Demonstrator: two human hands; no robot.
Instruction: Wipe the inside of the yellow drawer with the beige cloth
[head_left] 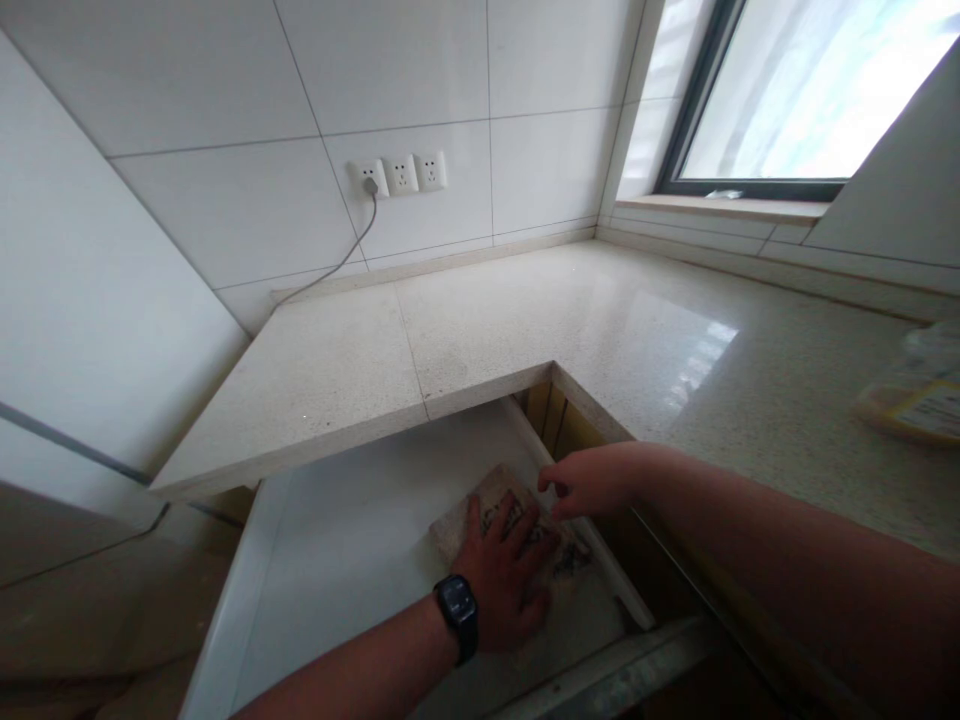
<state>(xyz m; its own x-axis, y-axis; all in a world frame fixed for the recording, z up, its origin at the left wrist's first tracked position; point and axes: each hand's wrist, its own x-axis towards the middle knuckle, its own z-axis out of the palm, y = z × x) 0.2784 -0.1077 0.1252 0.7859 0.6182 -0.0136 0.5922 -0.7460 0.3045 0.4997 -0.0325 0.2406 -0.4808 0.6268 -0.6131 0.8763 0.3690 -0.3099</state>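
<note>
My left hand (506,570), with a dark watch (456,603) on its wrist, lies on a flat beige piece with dark print (495,487), perhaps a folded cloth or paper. Its fingers are spread, and they cover much of the print. The piece rests on the floor of a pulled-out white drawer (337,560), near the right side. Over the drawer's right side wall (619,585), my right hand (585,480) is bent, fingers loosely curled with a gap between them. Nothing shows in its grasp; whether it touches the wall I cannot tell.
A speckled pale countertop (510,310) overhangs the drawer and turns a corner to the right. A clear container with a label (919,400) stands at the right edge. A grey cord (337,265) runs from a wall socket (369,178) down behind the counter's left end.
</note>
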